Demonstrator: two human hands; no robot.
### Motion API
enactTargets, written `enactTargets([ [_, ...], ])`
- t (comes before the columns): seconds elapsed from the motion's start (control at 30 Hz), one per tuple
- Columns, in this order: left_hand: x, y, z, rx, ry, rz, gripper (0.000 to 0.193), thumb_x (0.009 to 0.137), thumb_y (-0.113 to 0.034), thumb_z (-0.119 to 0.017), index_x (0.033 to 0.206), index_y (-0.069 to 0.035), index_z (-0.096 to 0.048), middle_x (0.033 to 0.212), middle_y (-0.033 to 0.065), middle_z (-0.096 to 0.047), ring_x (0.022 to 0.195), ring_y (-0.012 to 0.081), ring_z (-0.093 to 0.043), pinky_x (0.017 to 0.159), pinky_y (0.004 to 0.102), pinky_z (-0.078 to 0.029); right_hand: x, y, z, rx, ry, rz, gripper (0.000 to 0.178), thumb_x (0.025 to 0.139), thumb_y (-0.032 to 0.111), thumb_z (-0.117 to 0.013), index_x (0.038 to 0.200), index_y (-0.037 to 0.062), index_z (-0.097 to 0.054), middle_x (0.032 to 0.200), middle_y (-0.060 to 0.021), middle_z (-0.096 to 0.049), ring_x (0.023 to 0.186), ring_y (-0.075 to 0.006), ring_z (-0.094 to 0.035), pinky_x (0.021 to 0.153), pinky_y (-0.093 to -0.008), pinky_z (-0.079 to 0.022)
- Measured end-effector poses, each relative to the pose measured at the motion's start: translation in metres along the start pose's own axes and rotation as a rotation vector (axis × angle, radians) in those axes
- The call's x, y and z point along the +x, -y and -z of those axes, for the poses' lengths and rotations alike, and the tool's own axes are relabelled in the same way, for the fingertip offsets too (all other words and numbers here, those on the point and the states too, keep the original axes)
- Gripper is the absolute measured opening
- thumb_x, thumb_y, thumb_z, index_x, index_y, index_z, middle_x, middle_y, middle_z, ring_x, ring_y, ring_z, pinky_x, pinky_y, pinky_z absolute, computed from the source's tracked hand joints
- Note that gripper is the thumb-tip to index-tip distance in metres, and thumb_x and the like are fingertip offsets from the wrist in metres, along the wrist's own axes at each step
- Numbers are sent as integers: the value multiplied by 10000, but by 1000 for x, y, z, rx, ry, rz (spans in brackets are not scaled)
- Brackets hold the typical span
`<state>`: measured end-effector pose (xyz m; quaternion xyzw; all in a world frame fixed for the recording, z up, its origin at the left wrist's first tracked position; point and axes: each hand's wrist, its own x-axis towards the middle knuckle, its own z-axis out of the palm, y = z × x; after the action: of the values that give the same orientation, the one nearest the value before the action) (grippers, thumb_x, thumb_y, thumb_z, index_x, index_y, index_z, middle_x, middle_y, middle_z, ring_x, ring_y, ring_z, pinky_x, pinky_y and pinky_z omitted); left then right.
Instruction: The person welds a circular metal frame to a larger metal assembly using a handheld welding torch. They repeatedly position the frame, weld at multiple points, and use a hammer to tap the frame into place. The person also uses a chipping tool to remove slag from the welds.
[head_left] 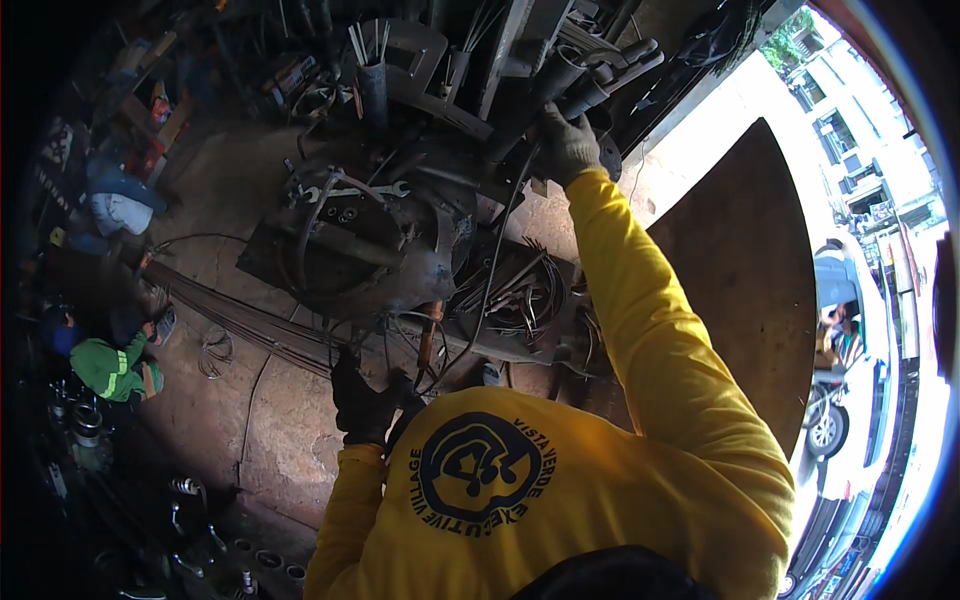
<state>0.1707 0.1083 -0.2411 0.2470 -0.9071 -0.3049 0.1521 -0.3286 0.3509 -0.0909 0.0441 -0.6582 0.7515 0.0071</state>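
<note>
My right hand (570, 150), in a grey knit glove, reaches far forward to the dark metal pipes (550, 85) at the upper right. Its fingers are curled there; what they grip is hard to make out. My left hand (362, 402), in a black glove, is low in front of my body, close to the ends of long thin rods (250, 325). Shadow hides its fingers. Between my hands stands a dark round metal workpiece (400, 265) with a wrench (360, 190) lying across it. An orange-brown handle (430, 335) is just right of my left hand.
Tangled rods and wire (515, 295) lie right of the workpiece. A tube of thin sticks (371, 90) stands behind it. A large curved brown sheet (745, 270) is at the right. One co-worker in green (105, 368) is low at the left. Beyond the doorway is a vehicle (840, 400).
</note>
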Motion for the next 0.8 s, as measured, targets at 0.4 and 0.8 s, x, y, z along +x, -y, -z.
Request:
enactTargets([
  [0.4, 11, 31, 21, 50, 54, -43, 1139, 728, -544, -978, 1568, 47, -486, 1374, 232, -624, 1306, 409, -604, 1099, 504, -505, -43, 115, -10, -106, -127, 352, 321, 1017, 103, -763, 1251, -108, -699, 1155, -206, -778, 995, -306, -802, 859, -374, -689],
  [0.8, 17, 18, 24, 14, 111, 13, 1107, 699, -435, -965, 1586, 19, -481, 1381, 222, -632, 1292, 417, -601, 1090, 520, -513, -316, 25, 66, -62, -58, 75, 373, 1060, 156, -681, 1389, -12, -627, 923, -61, -720, 819, -204, -734, 745, -354, -612],
])
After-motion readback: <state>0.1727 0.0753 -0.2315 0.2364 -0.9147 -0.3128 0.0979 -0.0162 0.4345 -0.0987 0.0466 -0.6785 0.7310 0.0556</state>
